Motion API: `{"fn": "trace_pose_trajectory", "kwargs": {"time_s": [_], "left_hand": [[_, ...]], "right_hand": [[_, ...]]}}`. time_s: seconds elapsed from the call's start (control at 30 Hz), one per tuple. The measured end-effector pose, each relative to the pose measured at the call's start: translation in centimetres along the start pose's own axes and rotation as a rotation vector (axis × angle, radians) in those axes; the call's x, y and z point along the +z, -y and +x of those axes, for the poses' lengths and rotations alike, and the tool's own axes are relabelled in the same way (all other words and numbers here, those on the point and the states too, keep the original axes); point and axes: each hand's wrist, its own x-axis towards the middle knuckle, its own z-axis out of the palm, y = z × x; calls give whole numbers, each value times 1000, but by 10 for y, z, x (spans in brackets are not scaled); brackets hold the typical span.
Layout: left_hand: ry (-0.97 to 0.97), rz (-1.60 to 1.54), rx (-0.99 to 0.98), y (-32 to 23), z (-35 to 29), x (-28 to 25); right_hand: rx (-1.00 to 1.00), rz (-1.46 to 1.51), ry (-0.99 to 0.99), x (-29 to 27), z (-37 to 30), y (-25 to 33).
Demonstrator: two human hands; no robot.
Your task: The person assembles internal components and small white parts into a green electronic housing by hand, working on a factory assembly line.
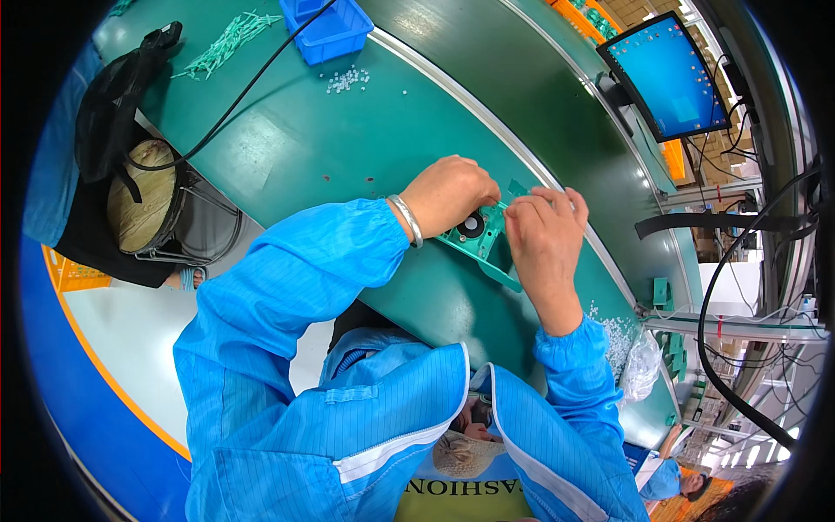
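Note:
A green plastic housing (477, 247) lies on the green bench in front of me, with a round black part (471, 226) set into it. My left hand (448, 198), a silver bangle at its wrist, reaches over the housing's far left side. Its fingers are closed and bent down at the far edge, their tips partly hidden. On the other side, my right hand (550, 244) is curled beside the housing's right end, thumb and fingers drawn together over it. Whatever sits between the fingertips of either hand is too small or hidden to name.
A blue bin (326, 30), small clear pieces (348, 80) and a pile of green sticks (230, 42) sit at the far left. White pellets and a clear plastic bag (642, 365) lie right. A monitor (668, 76) stands beyond the metal rail. A person sits at left.

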Motion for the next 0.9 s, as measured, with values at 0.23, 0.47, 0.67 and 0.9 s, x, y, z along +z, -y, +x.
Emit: {"fn": "trace_pose_trajectory", "kwargs": {"time_s": [0.23,0.47,0.67,0.9], "left_hand": [[-20,-36,-15,1,-2,-1],[23,-172,-112,0,-1,-3],[50,-212,-132,0,-1,-5],[93,-246,-144,0,0,-6]], "right_hand": [[52,216,8,1,2,-7],[53,253,7,1,2,-7],[39,233,72,0,4,-6],[78,285,79,-2,3,-9]]}}
